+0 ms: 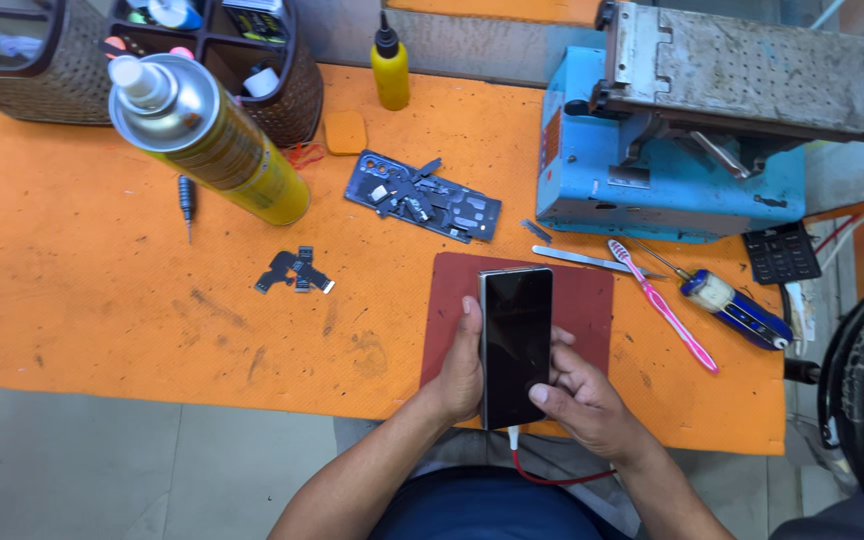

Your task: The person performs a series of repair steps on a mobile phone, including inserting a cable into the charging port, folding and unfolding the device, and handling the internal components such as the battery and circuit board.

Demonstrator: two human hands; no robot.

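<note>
the left hand is curled round the left edge of a black phone, thumb up along its side. the right hand holds the near right corner, with its thumb lying on the dark glass. both hands grip it just above a red mat near the front of the orange table.

how far along? the phone looks put together – glass on, with a red cable plugged into its near end. but the screen is dark, and a black inner plate and small black bits lie loose farther away, so some work seems left.

a pink toothbrush, a blue-handled tool and a yellow spray can lie around. the phone's back is hidden, and the cable's other end runs out of view.
</note>
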